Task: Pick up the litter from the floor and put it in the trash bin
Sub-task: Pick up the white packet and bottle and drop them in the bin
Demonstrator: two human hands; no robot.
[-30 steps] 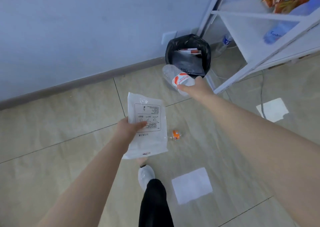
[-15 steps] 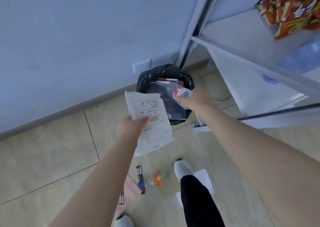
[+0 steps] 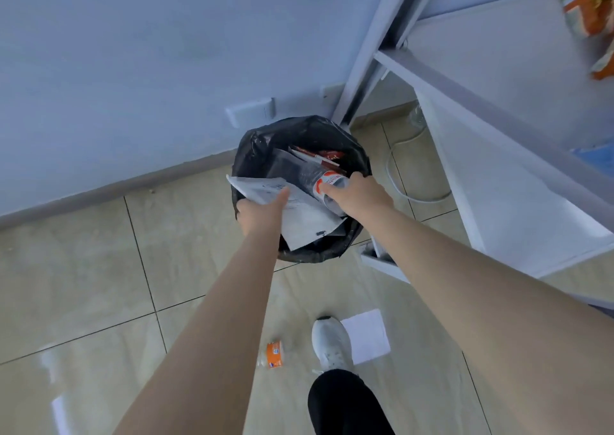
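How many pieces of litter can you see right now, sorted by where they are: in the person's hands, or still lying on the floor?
In the hands, over the trash bin: 2, a white plastic packet in the left hand and a clear plastic bottle in the right hand
On the floor: 2, a small orange-labelled bottle and a white paper sheet
Total: 4

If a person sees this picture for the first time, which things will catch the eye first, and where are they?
First, the round trash bin with a black plastic liner by the wall, with both bare arms reaching over it. The left hand holds a white printed plastic pouch over the opening, and the right hand holds a clear plastic bottle with a red and white label. On the tiled floor behind lie a small orange-labelled bottle and a white paper sheet.
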